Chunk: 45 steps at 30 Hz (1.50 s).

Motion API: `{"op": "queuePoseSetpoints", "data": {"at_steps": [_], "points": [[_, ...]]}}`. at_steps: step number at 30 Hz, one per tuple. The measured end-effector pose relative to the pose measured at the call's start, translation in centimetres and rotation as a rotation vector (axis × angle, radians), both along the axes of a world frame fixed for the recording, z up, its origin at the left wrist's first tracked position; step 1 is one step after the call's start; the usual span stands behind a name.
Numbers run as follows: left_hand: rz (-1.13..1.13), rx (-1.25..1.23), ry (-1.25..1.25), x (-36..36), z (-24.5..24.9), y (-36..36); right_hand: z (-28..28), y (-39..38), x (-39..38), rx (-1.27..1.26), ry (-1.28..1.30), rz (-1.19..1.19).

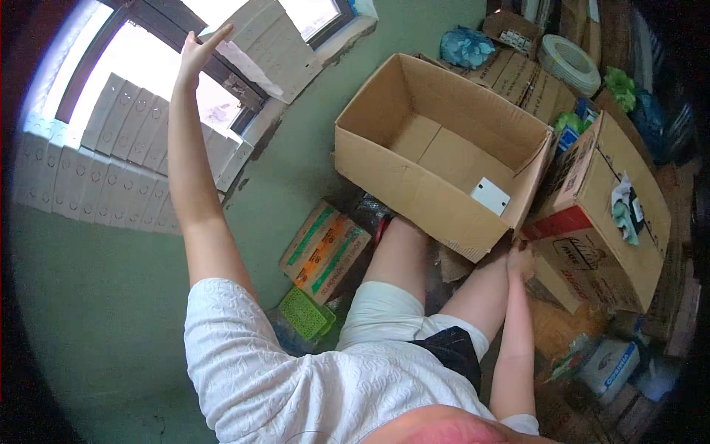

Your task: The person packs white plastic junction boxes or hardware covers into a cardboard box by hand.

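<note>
White box stack [277, 48], long axis slanting down-right; left hand [195, 58] spread, hold unclear; right hand [521, 263] unclear.

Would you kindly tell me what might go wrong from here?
The left hand is up beside the white stack at the window; a careless nudge might topple pieces. The right hand is near a lower corner of the open carton; a bump could make the white plate inside slide.
</note>
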<state>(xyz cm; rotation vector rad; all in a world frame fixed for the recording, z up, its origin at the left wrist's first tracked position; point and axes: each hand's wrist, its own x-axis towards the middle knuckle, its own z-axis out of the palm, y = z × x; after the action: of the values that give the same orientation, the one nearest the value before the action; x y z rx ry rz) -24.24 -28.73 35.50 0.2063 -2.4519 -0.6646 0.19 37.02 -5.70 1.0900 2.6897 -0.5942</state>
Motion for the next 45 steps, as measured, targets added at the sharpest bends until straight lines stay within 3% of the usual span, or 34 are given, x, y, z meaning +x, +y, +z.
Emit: {"op": "queuePoseSetpoints", "data": {"at_steps": [8, 11, 16, 19, 22, 24, 25, 27, 30, 32, 33, 35, 37, 38, 40, 43, 45], "points": [[-0.01, 0.059, -0.207, 1.3, 0.9, 0.9, -1.5, 0.7, 0.5, 0.053, 0.069, -0.005], [-0.012, 0.081, -0.119, 0.6, 0.1, 0.1, -0.9, 0.5, 0.6, 0.003, 0.064, -0.018], [0.051, 0.025, -0.028, 1.8, -1.4, 4.6, -2.7, 0.9, 0.7, 0.027, 0.104, -0.046], [0.004, 0.13, 0.024, 1.0, -3.1, 4.9, -1.7, 0.4, 0.9, 0.063, 0.065, -0.036], [-0.028, 0.197, 0.109, 0.0, -3.9, 4.2, -1.8, 1.0, 1.6, -0.101, 0.155, 0.028], [-0.004, 0.089, 0.149, -0.6, -4.3, 3.4, -4.3, 1.8, 2.2, -0.164, 0.557, -0.211], [0.047, 0.121, 0.083, 0.1, -3.8, 4.1, -2.0, 0.6, 1.4, -0.161, 0.568, -0.2], [0.034, 0.155, 0.104, 0.9, -3.6, 4.5, 3.9, -2.7, 0.3, -0.025, 1.126, -0.208], [0.022, 0.213, 0.144, 0.8, -3.7, 4.2, 15.0, -9.6, -3.6, 0.183, 1.29, 0.169], [0.01, 0.508, 0.203, 0.6, -3.7, 4.0, 20.0, -15.3, -6.3, 0.051, 1.383, 0.426], [-0.061, 0.567, 0.197, -0.6, -4.2, 2.6, 22.0, -18.8, -7.7, 0.021, 1.309, 0.486], [-0.198, 0.675, 0.145, -4.3, -5.9, -1.6, 24.2, -24.3, -11.3, -0.448, 1.241, 0.674], [-0.114, 0.82, 0.138, 0.0, -3.5, 3.2, 26.7, -29.7, -14.2, -1.014, 0.952, 0.696], [-0.413, 1.022, 0.082, -3.4, -5.3, -0.7, 28.4, -32.1, -15.4, -1.169, 0.854, 0.745], [-0.143, 0.864, -0.022, -0.4, -4.0, 1.4, 30.8, -36.4, -18.6, -1.344, 0.617, 0.743], [-0.237, 0.895, 0.054, -0.7, -4.4, 1.3, 34.8, -41.8, -21.9, -1.552, 0.324, 0.653], [-0.271, 0.929, 0.052, -2.4, -4.9, 0.7, 36.5, -43.7, -23.1, -1.571, 0.285, 0.697]]}}
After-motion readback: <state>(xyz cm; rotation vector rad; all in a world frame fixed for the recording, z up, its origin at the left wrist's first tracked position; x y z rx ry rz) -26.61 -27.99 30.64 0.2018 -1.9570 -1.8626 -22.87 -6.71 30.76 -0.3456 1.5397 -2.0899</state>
